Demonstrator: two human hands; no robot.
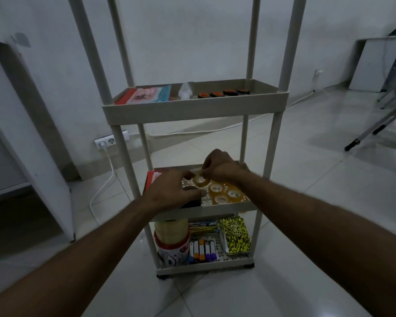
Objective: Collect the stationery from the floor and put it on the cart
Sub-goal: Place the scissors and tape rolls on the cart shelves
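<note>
1. Reaching in from the near bottom corners of the view: two bare forearms, converging over the middle shelf of the cart, so that both hands are working the same small spot.

2. Pinching a small yellowish tape roll with the right hand, fingers curled down onto its upper rim, holding it just above the middle shelf, toward the far edge. Judging by the tilt, lining it up for setting down beside its like.

3. Hovering over the near left part of the same shelf: the left hand, fingers bent and spread. Possibly touching the roll's left side with a fingertip, possibly resting on a dark object beneath; impossible to say which, motion blur hiding the contact.

4. Lying already at the shelf's near right corner: three matching tape rolls, packed touching one another, likely grouped by kind.

5. Sitting on the bottom shelf: a large roll at the left edge, markers in the middle, a yellow-and-black pack at the right.

6. Standing on the top shelf: a red-and-blue booklet at the left, four orange-and-black round pieces rowed toward the right.

7. Showing no loose stationery on the visible floor; probably nearing completion.
</note>
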